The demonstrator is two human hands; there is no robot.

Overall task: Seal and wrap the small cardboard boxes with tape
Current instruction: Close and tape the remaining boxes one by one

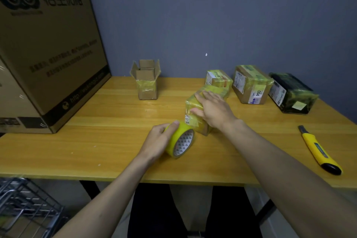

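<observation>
**A:** What dominates the frame?

**B:** The large printed carton [48, 48] at upper left, standing on the wooden bench [116, 118] that spans the middle. Along the back edge at centre and right sit an open-topped small box [146, 83], then three wrapped parcels: a small one [219, 80], a brown one with white labels [251, 85], and a dark one [291, 92] furthest right.

**A:** And the box being worked on?

**B:** Just right of centre, a small cardboard box [195, 112] already sheathed in yellow tape. The right hand [214, 110] lies flat over its top, fingers straight, thumb against the near side, pressing rather than gripping.

**A:** The left hand?

**B:** The left hand [158, 141] has its grip curled round the yellow tape roll [181, 141], just below and left of the box, roll on edge near the bench. Whether a strip runs from roll to box cannot be told.

**A:** Which step does that make it?

**B:** Likely the wrapping step, with the box steadied for another pass or for finishing. Next move, if tape is attached, calls for cutting; the yellow utility knife [318, 150] lies at lower right, well apart from both hands. The open box looks unsealed yet.
</observation>
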